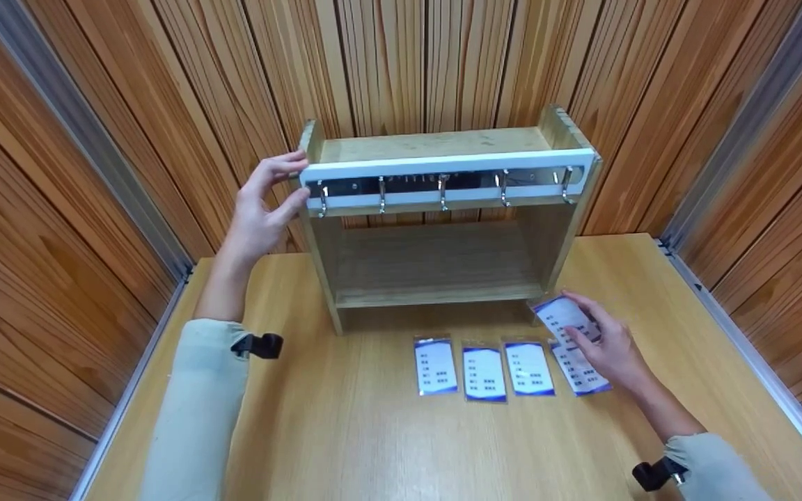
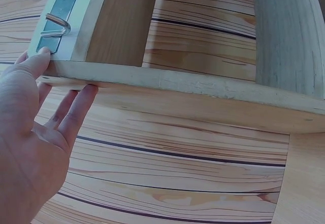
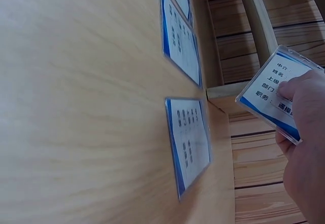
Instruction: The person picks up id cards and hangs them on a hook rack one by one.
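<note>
Item: wooden shelf (image 1: 436, 275). Stood upright on the table (image 1: 345, 438), its back toward the wood-grain wall (image 1: 387, 69). A hook rail (image 1: 470, 183) ran across its upper front, presumably there so that its five metal hooks (image 1: 443, 191) faced the person.

Item: left hand (image 1: 262, 202). Gripped the shelf's upper left corner, thumb on the front at the end of the rail, fingers against the outer face of the side panel (image 2: 177, 82). The gap between thumb and fingers was only as wide as that corner. The hold looked meant to steady the shelf rather than to lift it, since its feet rested on the table.

Item: right hand (image 1: 613, 348). Thumb and fingers closed narrowly on one card (image 1: 555, 316), the thumb on the printed face. The pinch sat toward one side, which left the slotted clear edge free of the fingers.

Item: the held card. Raised off the table near the shelf's right foot, tilted, printing toward the person; in the head view it partly covered the rightmost of the lying cards.

Item: four lying cards (image 1: 484, 374). Set side by side in a row before the shelf, print upward, blue-bordered, probably spaced so that each could be picked up singly.
</note>
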### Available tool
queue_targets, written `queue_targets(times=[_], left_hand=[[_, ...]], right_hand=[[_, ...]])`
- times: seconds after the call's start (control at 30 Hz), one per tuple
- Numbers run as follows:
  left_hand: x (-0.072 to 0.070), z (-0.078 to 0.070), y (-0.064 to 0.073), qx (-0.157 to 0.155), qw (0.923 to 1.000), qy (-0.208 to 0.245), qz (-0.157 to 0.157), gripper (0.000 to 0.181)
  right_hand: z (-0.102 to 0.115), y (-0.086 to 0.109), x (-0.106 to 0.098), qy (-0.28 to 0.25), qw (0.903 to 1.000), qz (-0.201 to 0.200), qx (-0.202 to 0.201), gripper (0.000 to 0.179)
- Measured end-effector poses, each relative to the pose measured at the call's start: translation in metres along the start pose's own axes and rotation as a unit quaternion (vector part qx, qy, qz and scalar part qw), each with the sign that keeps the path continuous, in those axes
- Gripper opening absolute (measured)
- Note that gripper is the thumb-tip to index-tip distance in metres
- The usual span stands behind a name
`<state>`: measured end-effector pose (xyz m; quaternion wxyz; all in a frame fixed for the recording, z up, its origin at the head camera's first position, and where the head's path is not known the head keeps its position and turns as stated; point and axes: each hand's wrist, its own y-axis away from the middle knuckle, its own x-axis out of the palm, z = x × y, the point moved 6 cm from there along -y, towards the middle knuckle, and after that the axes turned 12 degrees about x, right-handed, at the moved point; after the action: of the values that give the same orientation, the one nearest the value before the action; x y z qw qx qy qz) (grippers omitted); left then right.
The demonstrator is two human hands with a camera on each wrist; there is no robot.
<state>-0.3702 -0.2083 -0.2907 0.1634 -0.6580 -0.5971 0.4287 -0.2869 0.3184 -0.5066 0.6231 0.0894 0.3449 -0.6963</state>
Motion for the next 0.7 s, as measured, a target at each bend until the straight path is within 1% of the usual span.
queue_targets(times=[0.2,0.4,0.53,0.7], left_hand=[[-0.001,0.001,0.0,-0.004,1.0,0.002,-0.002,0.037],[0.0,0.003,0.001,-0.009,0.9998,0.018,-0.003,0.035],[-0.001,0.003,0.0,-0.008,0.9999,0.015,-0.001,0.036],[-0.001,0.002,0.0,-0.011,0.9999,0.011,0.0,0.037]], right_hand=[[0.009,-0.001,0.013,-0.02,0.9998,-0.006,-0.003,0.064],[0.018,-0.002,0.02,-0.04,0.9991,-0.012,-0.013,0.068],[0.021,-0.004,0.024,-0.064,0.998,-0.002,0.002,0.07],[0.028,-0.007,0.031,-0.109,0.9936,0.018,0.024,0.068]])
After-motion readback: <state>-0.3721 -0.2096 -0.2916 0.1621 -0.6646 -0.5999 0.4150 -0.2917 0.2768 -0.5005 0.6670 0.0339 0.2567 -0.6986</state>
